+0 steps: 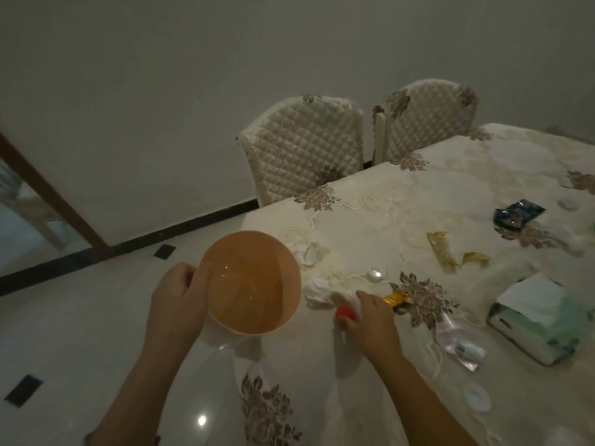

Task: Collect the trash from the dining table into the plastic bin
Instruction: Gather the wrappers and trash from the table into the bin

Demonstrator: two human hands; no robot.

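Note:
My left hand [175, 299] grips the rim of the orange plastic bin [254, 278], held at the table's left edge. My right hand [370, 320] is closed on a red cap [345, 313] and a bit of white tissue, right of the bin. Crumpled white tissues [317, 289] lie between the bin and my right hand, and another tissue [309, 252] lies farther back. A gold candy wrapper [397, 297], a white cap [376, 272], a clear plastic wrapper [460, 342], yellow wrappers [442, 252] and a dark blue packet [516, 215] lie on the tablecloth [418, 201].
A tissue pack [541, 320] stands at the right edge of the table. A white round lid [476, 397] lies near the front. Two quilted chairs [302, 152] are tucked in at the far side. Tiled floor [80, 333] lies to the left.

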